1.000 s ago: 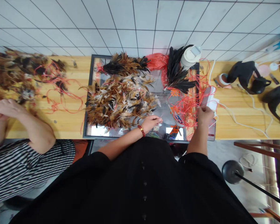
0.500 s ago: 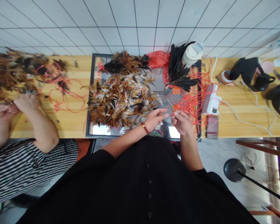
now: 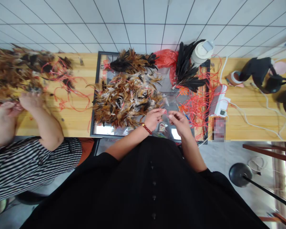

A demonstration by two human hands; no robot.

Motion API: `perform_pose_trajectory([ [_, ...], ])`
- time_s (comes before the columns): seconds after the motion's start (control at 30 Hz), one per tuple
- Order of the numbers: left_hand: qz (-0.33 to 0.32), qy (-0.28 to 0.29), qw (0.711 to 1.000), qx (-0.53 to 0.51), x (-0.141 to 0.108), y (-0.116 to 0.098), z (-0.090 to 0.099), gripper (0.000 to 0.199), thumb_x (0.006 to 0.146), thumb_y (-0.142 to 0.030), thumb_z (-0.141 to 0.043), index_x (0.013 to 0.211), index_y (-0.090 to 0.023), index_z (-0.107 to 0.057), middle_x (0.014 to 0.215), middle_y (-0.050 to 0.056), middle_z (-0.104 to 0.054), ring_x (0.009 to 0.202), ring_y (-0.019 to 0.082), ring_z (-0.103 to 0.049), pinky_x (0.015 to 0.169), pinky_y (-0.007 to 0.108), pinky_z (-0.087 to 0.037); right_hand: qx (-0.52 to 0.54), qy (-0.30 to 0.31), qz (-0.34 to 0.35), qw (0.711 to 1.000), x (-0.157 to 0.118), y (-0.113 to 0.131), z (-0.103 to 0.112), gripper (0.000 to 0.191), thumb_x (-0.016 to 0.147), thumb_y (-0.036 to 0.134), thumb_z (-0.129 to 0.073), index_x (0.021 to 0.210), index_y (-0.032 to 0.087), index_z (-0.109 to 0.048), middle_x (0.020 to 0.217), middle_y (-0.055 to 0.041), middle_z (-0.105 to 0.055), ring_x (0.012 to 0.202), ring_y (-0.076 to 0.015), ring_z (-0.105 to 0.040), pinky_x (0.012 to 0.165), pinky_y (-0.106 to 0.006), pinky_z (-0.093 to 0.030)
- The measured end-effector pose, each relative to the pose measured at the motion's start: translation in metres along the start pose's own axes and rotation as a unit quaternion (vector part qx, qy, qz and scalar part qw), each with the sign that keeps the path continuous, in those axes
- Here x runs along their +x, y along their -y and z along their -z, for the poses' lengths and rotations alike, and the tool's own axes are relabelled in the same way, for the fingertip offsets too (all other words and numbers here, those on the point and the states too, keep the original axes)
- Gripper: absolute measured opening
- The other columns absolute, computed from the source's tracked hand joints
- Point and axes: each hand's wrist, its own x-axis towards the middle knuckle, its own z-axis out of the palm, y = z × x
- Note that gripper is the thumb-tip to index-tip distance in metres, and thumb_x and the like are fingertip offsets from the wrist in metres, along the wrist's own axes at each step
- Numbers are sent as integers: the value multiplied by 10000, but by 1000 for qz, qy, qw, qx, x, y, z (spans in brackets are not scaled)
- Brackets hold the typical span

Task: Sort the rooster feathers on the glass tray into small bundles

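My left hand (image 3: 153,119), with a red bead bracelet at its wrist, is closed in a pinch at the front of the black-framed tray (image 3: 92,122); something small and reddish shows at its fingertips. Close to its right, my right hand (image 3: 180,122) is also pinched, and what it holds is too small to make out. A pile of brown feathers (image 3: 126,100) lies just left of and behind my hands. Red strings (image 3: 195,106) are tangled to the right. Black feathers (image 3: 187,70) and a red plastic bag (image 3: 166,58) lie at the back.
At the left, another person's hands (image 3: 31,101) work beside more brown feathers (image 3: 19,66). A white lidded container (image 3: 201,54) stands at the tray's back right. Right of the tray are a power strip (image 3: 220,103), white cables and black straps (image 3: 256,71).
My right hand has moved left, closer to my left hand. My left hand's fingers have gone from stretched out to pinched. The view has shifted slightly.
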Motion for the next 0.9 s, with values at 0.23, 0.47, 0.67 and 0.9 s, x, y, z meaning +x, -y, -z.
perform_pose_trajectory([
  [0.23, -23, -45, 999, -16, -5, -9, -1, 288, 607, -221, -885, 711, -112, -639, 679, -3, -659, 453, 0, -320, 491, 208, -285, 34, -29, 39, 998, 0, 0, -5, 212, 658, 364, -787, 653, 204, -646, 570, 46, -512, 559, -93, -408, 572, -252, -327],
  [0.47, -30, -87, 995, -29, -10, -16, -5, 222, 657, -122, -834, 668, -112, -613, 649, -4, -654, 437, 8, -359, 488, 200, -305, 83, -7, 4, 996, -9, -2, 0, 178, 610, 313, -793, 604, 201, -656, 543, 38, -501, 547, -96, -390, 566, -265, -283],
  [0.67, -53, -176, 979, -92, 7, -42, 20, 222, 777, -91, -739, 681, -140, -545, 591, -58, -591, 384, 6, -275, 447, 187, -272, 154, 70, 12, 986, -25, 4, 12, 187, 637, 319, -799, 591, 209, -655, 537, 28, -487, 534, -102, -400, 579, -279, -307],
  [0.9, -64, -112, 986, -104, 0, -43, 16, 210, 804, -106, -734, 721, -141, -544, 626, -69, -588, 393, 1, -275, 455, 182, -314, 74, 3, -14, 997, -23, -22, 50, 268, 601, 405, -812, 609, 207, -632, 537, 45, -487, 520, -91, -387, 562, -265, -332],
])
